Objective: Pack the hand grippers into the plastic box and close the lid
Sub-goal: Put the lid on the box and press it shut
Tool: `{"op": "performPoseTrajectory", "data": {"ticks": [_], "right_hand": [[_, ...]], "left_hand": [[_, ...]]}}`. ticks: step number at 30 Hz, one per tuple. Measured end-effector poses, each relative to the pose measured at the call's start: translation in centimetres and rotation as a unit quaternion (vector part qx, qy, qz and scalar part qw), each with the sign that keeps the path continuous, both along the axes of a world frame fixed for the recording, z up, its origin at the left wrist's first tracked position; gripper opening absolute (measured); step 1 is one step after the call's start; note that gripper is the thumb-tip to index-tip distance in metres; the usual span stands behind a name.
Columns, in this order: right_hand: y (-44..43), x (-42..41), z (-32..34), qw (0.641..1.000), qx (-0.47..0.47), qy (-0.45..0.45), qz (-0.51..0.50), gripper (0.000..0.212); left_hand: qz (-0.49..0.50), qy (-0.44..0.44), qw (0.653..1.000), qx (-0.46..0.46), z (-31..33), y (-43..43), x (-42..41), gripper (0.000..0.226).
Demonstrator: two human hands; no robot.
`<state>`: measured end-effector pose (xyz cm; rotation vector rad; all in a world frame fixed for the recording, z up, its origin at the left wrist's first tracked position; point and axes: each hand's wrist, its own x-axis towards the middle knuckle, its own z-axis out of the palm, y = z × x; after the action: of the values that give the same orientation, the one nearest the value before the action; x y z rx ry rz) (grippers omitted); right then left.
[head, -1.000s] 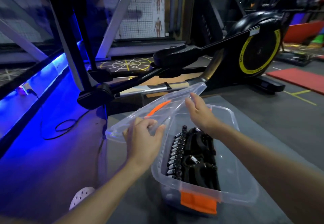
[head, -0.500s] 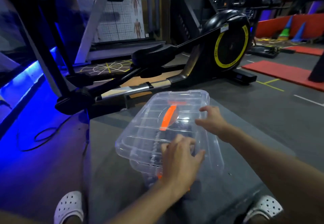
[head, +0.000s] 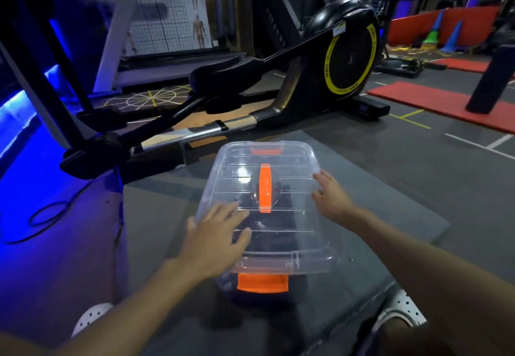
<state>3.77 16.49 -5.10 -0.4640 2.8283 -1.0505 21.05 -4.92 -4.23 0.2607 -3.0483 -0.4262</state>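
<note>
Settled on clear plastic box (head: 226, 286): ribbed transparent lid (head: 281, 247), left hand (head: 214, 241), right hand (head: 330, 199) flat, uncurled. Stiff, slippery; perhaps unlatched, press rims.

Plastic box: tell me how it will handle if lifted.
Probably heavy for its size: the plastic box holds dark hand grippers. Its thin clear lid likely flexes. The near orange latch seems unclipped, so lifting by the lid may pop it off.
</note>
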Motion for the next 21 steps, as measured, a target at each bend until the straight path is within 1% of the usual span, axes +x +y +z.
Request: {"op": "performPoseTrajectory", "data": {"ticks": [3,5,8,11,13,16,21], "right_hand": [[0.0,0.4,-0.3,1.000,-0.031,0.004,-0.003,0.053],[-0.2,1.1,0.2,0.998,-0.063,-0.006,-0.018,0.049],[-0.3,1.1,-0.1,0.992,-0.114,-0.028,-0.054,0.048],[-0.3,1.0,-0.7,0.980,-0.171,-0.061,-0.085,0.049],[-0.4,1.2,-0.6,0.972,-0.203,-0.076,-0.088,0.050],[-0.5,1.6,-0.5,0.965,-0.230,-0.083,-0.094,0.051],[-0.4,2.0,-0.3,0.961,-0.243,-0.093,-0.097,0.051]], "left_hand": [[0.005,-0.011,1.000,-0.015,-0.4,0.5,0.5,0.072],[0.019,-0.009,0.999,-0.031,-0.6,1.1,0.6,0.073],[0.036,0.018,0.998,-0.046,-1.0,1.4,0.4,0.067],[0.031,0.049,0.998,-0.029,-1.1,0.9,0.4,0.075],[0.027,0.056,0.998,-0.031,-1.2,0.6,0.4,0.078],[0.024,0.063,0.997,-0.031,-1.2,0.4,0.4,0.079],[0.019,0.062,0.997,-0.029,-1.4,0.2,0.4,0.074]]}}
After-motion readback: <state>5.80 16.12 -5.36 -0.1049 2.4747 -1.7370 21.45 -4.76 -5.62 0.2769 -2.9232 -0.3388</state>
